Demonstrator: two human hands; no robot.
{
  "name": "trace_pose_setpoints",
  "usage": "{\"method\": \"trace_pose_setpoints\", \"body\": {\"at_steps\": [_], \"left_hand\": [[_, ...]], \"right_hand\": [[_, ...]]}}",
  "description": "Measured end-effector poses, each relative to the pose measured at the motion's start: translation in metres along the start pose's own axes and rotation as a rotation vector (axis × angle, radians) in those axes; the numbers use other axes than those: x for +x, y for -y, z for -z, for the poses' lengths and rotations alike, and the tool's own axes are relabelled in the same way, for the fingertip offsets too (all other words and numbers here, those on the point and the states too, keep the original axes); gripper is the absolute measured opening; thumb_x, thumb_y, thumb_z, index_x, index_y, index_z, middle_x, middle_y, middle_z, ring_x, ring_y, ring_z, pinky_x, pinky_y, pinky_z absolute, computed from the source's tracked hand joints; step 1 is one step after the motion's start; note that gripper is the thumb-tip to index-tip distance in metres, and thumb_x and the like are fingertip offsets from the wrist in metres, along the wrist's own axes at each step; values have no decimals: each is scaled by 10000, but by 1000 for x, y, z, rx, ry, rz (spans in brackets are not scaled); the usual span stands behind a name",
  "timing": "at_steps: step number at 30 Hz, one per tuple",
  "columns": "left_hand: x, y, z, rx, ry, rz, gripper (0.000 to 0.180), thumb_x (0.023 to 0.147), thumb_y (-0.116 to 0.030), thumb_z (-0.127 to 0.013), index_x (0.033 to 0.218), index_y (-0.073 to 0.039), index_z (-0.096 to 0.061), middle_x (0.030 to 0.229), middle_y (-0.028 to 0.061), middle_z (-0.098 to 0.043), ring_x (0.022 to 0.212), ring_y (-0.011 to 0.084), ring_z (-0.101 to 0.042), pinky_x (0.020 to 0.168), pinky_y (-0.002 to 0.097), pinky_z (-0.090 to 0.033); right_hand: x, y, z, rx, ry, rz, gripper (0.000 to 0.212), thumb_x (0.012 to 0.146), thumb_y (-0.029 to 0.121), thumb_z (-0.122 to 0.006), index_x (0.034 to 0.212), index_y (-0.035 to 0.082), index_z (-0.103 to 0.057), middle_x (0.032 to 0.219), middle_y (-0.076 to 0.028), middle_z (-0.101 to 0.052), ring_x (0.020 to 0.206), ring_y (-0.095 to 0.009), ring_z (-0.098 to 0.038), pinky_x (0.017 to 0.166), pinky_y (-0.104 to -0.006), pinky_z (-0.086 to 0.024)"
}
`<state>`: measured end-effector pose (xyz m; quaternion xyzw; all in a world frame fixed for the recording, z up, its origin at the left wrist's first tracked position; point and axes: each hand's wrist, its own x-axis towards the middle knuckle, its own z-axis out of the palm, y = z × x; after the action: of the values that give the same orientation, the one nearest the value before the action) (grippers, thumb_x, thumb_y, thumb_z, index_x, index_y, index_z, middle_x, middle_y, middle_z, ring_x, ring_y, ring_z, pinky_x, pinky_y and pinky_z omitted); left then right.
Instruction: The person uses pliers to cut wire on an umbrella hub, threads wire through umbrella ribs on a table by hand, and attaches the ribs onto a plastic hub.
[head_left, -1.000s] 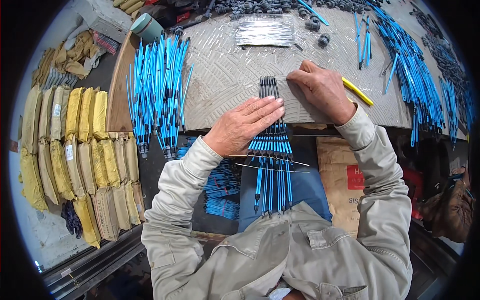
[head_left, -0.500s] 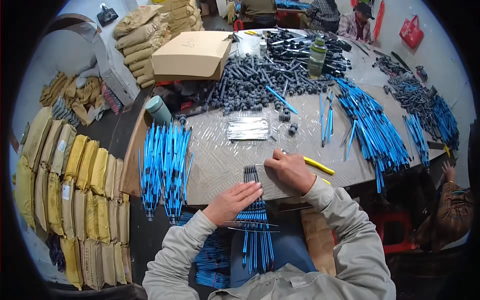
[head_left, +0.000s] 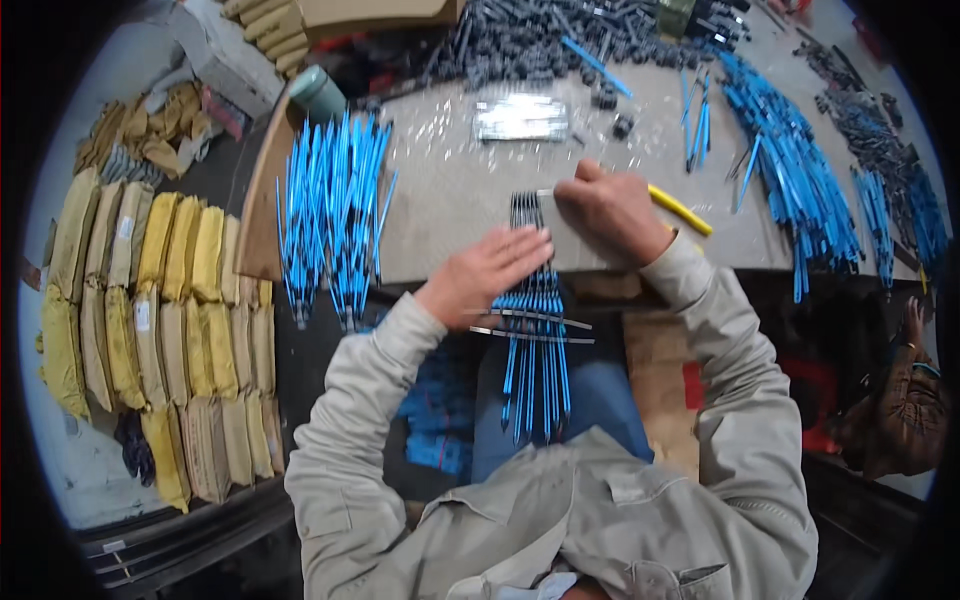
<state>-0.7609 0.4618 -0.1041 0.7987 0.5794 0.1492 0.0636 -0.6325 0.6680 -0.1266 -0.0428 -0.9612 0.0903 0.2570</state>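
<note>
My left hand (head_left: 490,272) lies flat across a row of slim blue rods (head_left: 535,370) with dark tips, fingers stretched out together. The rods reach from the table edge toward my lap, fanning apart at the near end. Two thin metal strips (head_left: 540,338) cross them just below that hand. At the rods' far ends, my right hand (head_left: 612,212) is closed, its fingertips at a thin silvery strip (head_left: 546,192). Beside and partly under it are pliers with yellow handles (head_left: 680,210); their jaws are hidden.
Blue rods (head_left: 335,210) are heaped at the table's left, with a bigger heap (head_left: 795,180) at right. A clear pack of metal strips (head_left: 520,117), dark fittings (head_left: 530,45) and a green cup (head_left: 318,95) stand farther back. Yellow and tan sacks (head_left: 180,250) line the left.
The view has tilted down, so the table sits higher in the picture and more of my jacket shows. Both hands keep nearly the same places at the rods.
</note>
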Motion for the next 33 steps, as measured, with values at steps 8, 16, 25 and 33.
{"method": "trace_pose_setpoints", "body": {"at_steps": [8,16,25,33], "left_hand": [[-8,6,-11,118,51,1,923,547,-202,-720,1359,-50,-309,1410,112,-324,1301,269,-314,1081,389,-266],[-8,8,-22,173,-2,-18,888,580,-229,-701,1360,-52,-315,1409,112,-328,1301,262,-318,1079,386,-267],[-5,7,-27,332,-86,5,497,806,-117,-489,1299,-116,-433,1365,22,-409,1245,169,-408,1030,321,-361],[-7,10,-26,297,-63,-10,618,726,-124,-549,1323,-105,-392,1379,47,-383,1259,202,-384,1042,339,-337]], "right_hand": [[-3,-1,-10,18,-72,-7,98,779,133,-586,846,170,-647,725,-31,-540,593,-217,-591,500,-336,-440],[-7,-1,-8,-16,-55,-20,94,784,136,-590,849,167,-650,716,-23,-540,603,-205,-593,512,-325,-443],[-5,-2,-8,-5,-52,-18,91,787,141,-595,851,168,-653,717,-21,-541,602,-206,-591,518,-326,-443],[-6,1,-8,-15,-57,-26,83,794,160,-588,851,171,-648,716,-24,-533,602,-211,-590,516,-336,-438]]}}
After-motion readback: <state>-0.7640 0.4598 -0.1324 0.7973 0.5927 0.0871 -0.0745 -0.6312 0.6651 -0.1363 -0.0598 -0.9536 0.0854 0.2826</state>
